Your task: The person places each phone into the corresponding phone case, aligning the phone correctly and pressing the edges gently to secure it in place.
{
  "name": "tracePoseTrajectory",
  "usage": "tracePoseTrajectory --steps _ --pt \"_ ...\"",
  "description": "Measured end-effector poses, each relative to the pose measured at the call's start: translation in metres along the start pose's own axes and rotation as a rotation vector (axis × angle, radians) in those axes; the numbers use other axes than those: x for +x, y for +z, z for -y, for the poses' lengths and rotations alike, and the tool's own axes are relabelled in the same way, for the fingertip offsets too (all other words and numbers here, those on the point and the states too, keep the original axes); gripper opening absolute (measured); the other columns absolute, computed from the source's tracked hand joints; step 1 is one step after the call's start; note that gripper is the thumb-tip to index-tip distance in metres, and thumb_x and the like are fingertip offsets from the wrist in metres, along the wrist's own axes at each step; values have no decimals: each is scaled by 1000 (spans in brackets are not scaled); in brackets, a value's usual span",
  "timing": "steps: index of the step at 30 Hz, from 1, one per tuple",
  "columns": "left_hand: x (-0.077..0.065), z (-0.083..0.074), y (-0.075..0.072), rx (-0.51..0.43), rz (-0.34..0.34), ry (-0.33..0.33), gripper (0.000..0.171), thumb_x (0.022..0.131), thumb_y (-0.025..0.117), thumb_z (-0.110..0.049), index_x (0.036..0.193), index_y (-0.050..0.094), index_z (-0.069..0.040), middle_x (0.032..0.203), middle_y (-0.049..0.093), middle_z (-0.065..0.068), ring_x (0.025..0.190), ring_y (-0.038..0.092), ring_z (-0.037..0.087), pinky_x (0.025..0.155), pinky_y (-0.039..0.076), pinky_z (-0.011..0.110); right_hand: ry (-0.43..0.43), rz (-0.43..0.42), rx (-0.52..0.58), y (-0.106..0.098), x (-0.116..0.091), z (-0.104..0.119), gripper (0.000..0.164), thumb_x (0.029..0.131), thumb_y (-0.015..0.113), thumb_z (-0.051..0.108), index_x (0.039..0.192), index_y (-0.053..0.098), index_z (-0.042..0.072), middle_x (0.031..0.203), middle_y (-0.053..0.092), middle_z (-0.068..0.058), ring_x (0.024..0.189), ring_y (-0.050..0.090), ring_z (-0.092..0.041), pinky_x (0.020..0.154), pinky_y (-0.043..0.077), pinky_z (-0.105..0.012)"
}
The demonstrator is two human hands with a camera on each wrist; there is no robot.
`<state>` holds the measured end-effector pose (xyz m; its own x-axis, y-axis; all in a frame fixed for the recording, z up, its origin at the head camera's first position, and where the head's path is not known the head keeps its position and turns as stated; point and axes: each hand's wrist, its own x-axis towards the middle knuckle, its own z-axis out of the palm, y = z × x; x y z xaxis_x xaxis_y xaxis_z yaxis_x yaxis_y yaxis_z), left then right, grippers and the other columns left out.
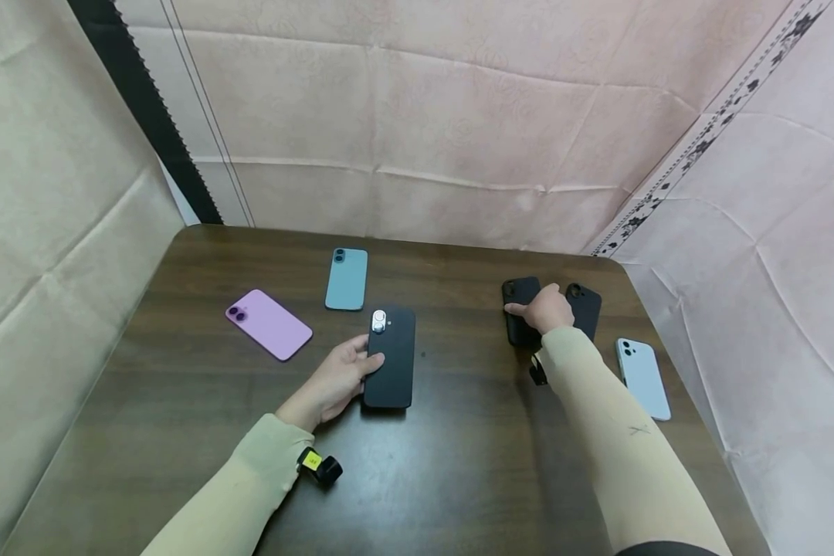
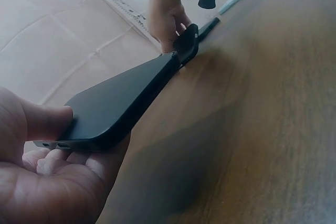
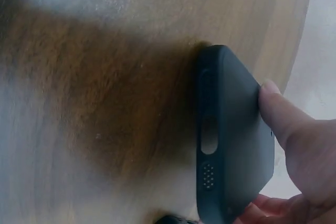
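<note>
My left hand point(image 1: 340, 378) grips a dark phone point(image 1: 393, 363) by its left side, thumb on the back and fingers beneath. A silvery camera block sits at its top left corner. In the left wrist view the phone point(image 2: 118, 100) is tilted above the table, its shadow below. On the right, my right hand point(image 1: 549, 310) pinches a black phone case point(image 1: 520, 330) between thumb and fingers. The right wrist view shows the case's point(image 3: 244, 129) bottom edge, with an oval cutout and small speaker holes. Just right of that hand lies a second black case point(image 1: 587, 309), partly hidden by the arm.
A purple phone point(image 1: 269, 324) lies at the left and a blue phone point(image 1: 347, 279) at the back. A pale blue phone point(image 1: 643, 378) rests near the right edge. The brown wooden table point(image 1: 459, 463) meets cloth hangings point(image 1: 459, 116) behind and on both sides.
</note>
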<state>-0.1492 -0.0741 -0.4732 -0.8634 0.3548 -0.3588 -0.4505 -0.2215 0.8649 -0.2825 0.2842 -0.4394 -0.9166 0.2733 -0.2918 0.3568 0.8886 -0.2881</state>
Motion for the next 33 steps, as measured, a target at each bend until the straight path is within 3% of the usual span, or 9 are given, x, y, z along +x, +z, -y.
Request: tracePoseTrajectory --steps 3,7,9,11,20,23,27,30,33 --pt "-1 0 0 0 3 -3 52 102 50 -10 149 30 -12 139 52 12 120 55 25 93 48 42 -6 -7 15 0 1 -2 98 83 68 58 140 30 -12 108 55 -27 87 55 -34 73 48 -45" --pt "-1 0 0 5 -1 -2 51 102 50 -10 149 31 -13 138 52 11 120 55 24 94 48 42 -67 -2 18 -3 4 -3 73 88 63 56 118 54 -11 98 59 -22 80 56 -31 68 48 -42" --pt "-1 -1 0 7 -1 4 51 101 51 -10 149 32 -13 137 53 11 120 56 24 94 48 42 -106 3 19 -7 4 -3 63 92 59 53 105 60 -9 95 60 -20 79 56 -31 69 49 -43" --pt "-2 -2 0 11 0 9 51 101 51 -10 148 32 -12 137 54 11 119 56 24 93 48 42 -132 23 35 -11 4 -2 58 95 56 49 101 61 -9 97 59 -21 82 56 -32 73 49 -45" --pt "-3 -3 1 -11 3 8 51 101 51 -10 148 32 -12 136 54 11 119 57 24 92 49 42 -132 124 225 -20 1 -4 45 101 48 28 131 45 -6 132 46 -25 118 47 -38 96 42 -52" --pt "-4 -3 1 -20 7 22 50 101 51 -10 148 32 -12 136 54 12 118 57 25 91 49 42 -99 149 319 -18 3 -8 39 102 49 26 126 46 -4 130 45 -22 115 45 -34 96 41 -50" --pt "-4 -2 1 -44 3 31 49 102 50 -10 148 33 -12 135 55 12 118 57 26 90 50 43 -59 190 432 -15 5 -14 36 101 51 29 122 47 1 124 44 -16 101 45 -28 83 43 -41" --pt "-4 -2 0 -58 -5 32 49 102 50 -11 148 33 -13 136 54 11 118 57 25 90 50 43 -34 245 532 -13 5 -17 39 101 52 32 127 46 4 123 44 -12 94 45 -23 75 43 -34" --pt "-4 -3 -2 -72 -2 38 49 102 50 -12 148 33 -13 136 54 12 119 56 25 90 50 43 -30 297 634 -12 1 -16 44 101 53 32 133 43 4 127 45 -13 97 50 -22 77 47 -33"
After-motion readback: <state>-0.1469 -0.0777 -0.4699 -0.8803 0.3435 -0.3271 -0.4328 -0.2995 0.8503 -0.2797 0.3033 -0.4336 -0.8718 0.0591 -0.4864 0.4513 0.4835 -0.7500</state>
